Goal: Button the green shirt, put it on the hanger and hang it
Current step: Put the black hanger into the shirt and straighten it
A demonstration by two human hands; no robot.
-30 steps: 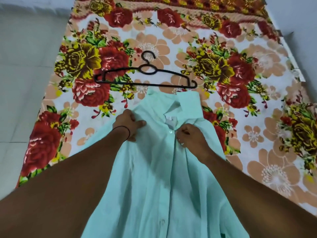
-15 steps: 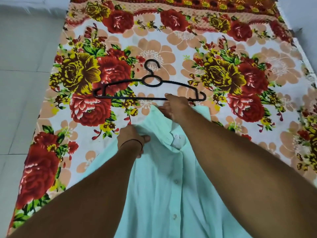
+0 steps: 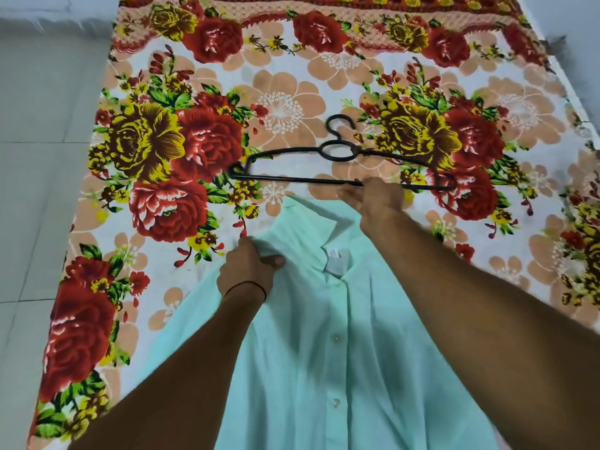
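Shirt (image 3: pixel 324 368) flat on the sheet (image 3: pixel 282 108), hanger (image 3: pixel 285 178) just past its collar (image 3: pixel 311 219)

The pale green shirt lies front up on the floral sheet. Its collar points away from the person and its hem runs out of the bottom of the view. The placket is closed below the collar, and two buttons (image 3: pixel 336 337) show down the middle. The neck itself lies open, with a white label (image 3: pixel 337 261) visible inside.

The left hand (image 3: pixel 248 267) sits on the shirt's shoulder at the person's left, just beside the collar. Its fingers are curled and the thumb presses across a fold of cloth, so it pinches the shirt there. A dark thread (image 3: pixel 246 284) circles that wrist.

The right hand (image 3: pixel 376 203) reaches over the collar's far edge to the hanger. Its knuckles cover part of the lower bar, right of the bar's middle, and the fingers point left along it. The hand is blurred, so it cannot be told whether the fingers close round the bar or only touch it.

The black hanger stretches across the sheet just beyond the collar, with its hook pointing away from the person. Its left end is clear of the shirt and its right end is over a red rose. The right forearm crosses the shirt's right shoulder and hides it. Grey floor (image 3: pixel 39 157) tiles show to the left of the sheet.
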